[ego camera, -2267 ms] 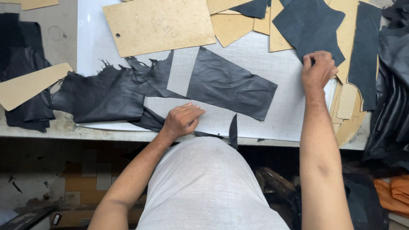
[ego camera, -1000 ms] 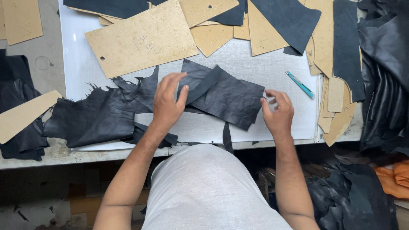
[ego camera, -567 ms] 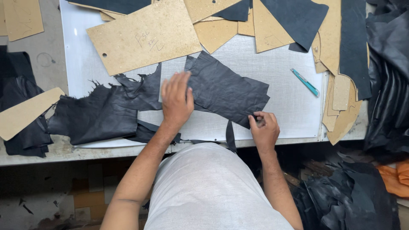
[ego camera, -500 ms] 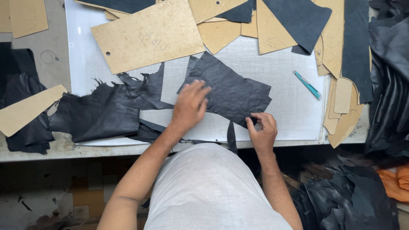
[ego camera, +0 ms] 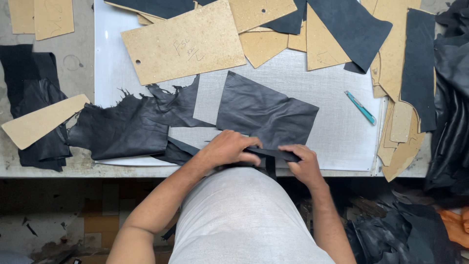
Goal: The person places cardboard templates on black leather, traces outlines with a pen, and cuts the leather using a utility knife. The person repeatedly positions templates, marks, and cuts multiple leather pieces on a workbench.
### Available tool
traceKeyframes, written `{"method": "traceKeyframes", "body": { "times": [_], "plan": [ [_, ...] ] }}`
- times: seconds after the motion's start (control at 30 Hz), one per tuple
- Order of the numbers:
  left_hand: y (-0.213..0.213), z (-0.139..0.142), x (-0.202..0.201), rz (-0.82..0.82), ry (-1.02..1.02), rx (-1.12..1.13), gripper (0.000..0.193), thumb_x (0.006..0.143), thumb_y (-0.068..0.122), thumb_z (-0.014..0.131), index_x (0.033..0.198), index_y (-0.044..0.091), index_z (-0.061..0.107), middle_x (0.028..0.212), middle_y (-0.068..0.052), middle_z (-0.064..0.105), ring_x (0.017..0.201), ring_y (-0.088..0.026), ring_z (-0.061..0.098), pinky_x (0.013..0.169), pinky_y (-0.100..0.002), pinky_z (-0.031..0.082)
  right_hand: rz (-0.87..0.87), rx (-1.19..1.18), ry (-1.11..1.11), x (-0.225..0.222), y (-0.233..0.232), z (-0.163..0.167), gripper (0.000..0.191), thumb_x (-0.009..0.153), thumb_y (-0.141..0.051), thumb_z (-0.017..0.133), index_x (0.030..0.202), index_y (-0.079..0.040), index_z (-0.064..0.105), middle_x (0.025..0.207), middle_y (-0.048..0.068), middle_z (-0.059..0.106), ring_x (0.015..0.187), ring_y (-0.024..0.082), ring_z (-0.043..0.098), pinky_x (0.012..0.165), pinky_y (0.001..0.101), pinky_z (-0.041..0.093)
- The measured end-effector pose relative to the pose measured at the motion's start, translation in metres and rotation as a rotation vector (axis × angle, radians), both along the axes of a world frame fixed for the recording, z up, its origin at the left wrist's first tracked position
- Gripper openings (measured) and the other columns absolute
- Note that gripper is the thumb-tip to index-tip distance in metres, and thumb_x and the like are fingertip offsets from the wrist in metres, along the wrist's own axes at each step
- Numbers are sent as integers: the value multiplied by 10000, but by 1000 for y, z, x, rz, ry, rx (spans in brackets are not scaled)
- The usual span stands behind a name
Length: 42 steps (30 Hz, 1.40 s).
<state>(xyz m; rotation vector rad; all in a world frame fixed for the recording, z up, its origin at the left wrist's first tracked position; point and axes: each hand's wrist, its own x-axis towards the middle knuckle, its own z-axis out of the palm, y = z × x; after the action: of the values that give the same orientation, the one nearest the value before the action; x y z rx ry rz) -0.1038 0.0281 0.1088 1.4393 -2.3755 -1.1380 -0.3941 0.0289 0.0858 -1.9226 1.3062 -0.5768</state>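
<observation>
Both hands at near table edge, closed on narrow black leather strip. Left hand pinching strip's left end, right hand gripping right end. Strip lying along near edge of black leather piece on white cutting mat. Ragged leather scrap left of hands. Teal knife well right. Big cardboard pattern beyond, on mat.
</observation>
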Motion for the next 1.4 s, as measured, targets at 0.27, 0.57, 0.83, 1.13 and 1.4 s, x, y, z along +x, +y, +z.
{"method": "traceKeyframes", "body": {
  "times": [0.27, 0.57, 0.83, 1.13, 1.4],
  "plan": [
    [-42, -4, 56, 524, 263, 23, 333, 799, 302, 851, 1103, 184, 785, 868, -68, 766, 800, -199, 737, 740, -361, 557, -325, 27, -137, -28, -47, -1, 313, 847, -92, 836, 1145, -52, 748, 956, 59, 725, 831, 123, 629, 755, 285, 522],
    [-87, -23, 31, 1001, 17, -250, 454, 837, 398, 842, 1163, 119, 697, 778, -37, 710, 720, -209, 697, 647, -407, 537, -560, -112, 63, 0, -59, -19, 922, 743, -217, 945, 1496, -28, 447, 1142, 105, 533, 733, 70, 535, 656, 214, 550],
    [-94, -36, 18, 917, -124, -419, 428, 755, 432, 894, 925, 97, 689, 907, -101, 653, 782, -254, 677, 647, -414, 540, -612, -101, -22, -6, -66, -27, 857, 780, -192, 914, 1488, -40, 456, 1166, 87, 525, 700, 48, 564, 578, 201, 550],
    [-47, 18, 3, 606, 806, -438, 282, 876, 46, 739, 1126, 115, 629, 1138, -33, 745, 1096, -179, 745, 967, -322, 595, -328, -355, 5, -5, -70, -15, 929, 754, -162, 929, 1524, -1, 434, 1355, 185, 478, 1012, 242, 555, 787, 320, 541],
    [44, 58, 154, 858, 1093, -677, 607, 968, -68, 717, 1496, 70, 452, 1389, -110, 633, 1259, -161, 653, 1095, -306, 551, 205, 601, -831, 108, -66, 15, 831, 701, -111, 836, 1441, 72, 506, 1319, 162, 638, 1225, 285, 626, 1063, 365, 496]
  ]
}}
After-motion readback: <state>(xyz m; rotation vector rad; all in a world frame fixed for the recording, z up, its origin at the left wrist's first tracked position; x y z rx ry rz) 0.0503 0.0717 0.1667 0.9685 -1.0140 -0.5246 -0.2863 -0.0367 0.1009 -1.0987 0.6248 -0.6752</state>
